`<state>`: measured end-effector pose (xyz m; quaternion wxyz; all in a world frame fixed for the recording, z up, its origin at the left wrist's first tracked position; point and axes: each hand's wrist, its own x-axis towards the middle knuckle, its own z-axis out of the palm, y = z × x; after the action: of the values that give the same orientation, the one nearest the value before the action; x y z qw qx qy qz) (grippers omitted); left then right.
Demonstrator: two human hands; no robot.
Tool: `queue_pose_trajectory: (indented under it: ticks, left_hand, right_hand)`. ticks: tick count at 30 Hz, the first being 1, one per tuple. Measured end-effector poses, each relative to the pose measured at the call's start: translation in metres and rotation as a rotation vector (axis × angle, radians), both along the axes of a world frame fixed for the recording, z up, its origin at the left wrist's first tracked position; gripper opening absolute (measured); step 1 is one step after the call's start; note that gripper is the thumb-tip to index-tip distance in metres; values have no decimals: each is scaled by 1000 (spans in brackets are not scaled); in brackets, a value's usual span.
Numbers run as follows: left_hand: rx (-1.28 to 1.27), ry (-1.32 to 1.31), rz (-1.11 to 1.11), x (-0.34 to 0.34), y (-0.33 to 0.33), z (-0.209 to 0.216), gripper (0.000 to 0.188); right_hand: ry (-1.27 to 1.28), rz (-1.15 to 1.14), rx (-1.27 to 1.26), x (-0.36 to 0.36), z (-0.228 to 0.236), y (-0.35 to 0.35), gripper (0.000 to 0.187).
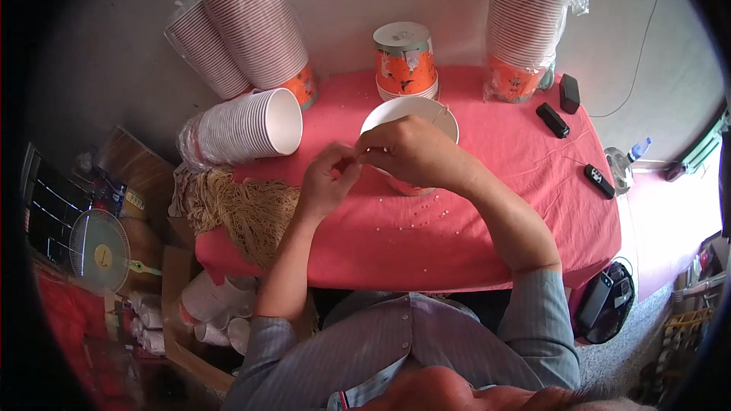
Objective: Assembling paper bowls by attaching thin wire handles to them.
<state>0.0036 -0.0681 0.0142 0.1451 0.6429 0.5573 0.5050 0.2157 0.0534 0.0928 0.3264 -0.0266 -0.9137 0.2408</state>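
My left hand (330, 179) and my right hand (417, 154) meet above the table with fingertips pinched close together at the near left rim of a white-lined paper bucket (387, 113). What sits between the fingertips is too small to make out. The bucket stands upright, and its orange outside shows a little below my right hand, which hides much of its opening. A thin tan cord (442, 111) shows at its far right rim. To the left of my left forearm lies a heap of tan cords (255, 217), hanging over the table's edge.
Tall stacks of paper buckets (255, 27) (527, 19) stand at the back left and right. Another stack (244, 125) lies sideways; upside-down buckets (405, 61) stand behind. Small bits dot the red tablecloth (487, 251). Black devices (552, 120) lie at right. A cardboard box (179, 297) holds cups.
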Motion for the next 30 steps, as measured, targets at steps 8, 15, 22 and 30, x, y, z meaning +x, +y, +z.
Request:
queue_pose_trajectory:
  ticks: [8,15,22,30]
  left_hand:
    - [7,189,-68,5,7,20,17]
    - [149,-89,-20,-36,46,28,9]
    - [187,-615,-44,-66,62,-23,10]
    - [6,-965,42,-89,71,-41,12]
  right_hand:
    - [-43,42,42,12,9,2,14]
    - [-235,-258,-47,36,31,22,24]
    - [-442,-363,-43,40,1,90,24]
    - [-399,-126,-267,27,5,82,42]
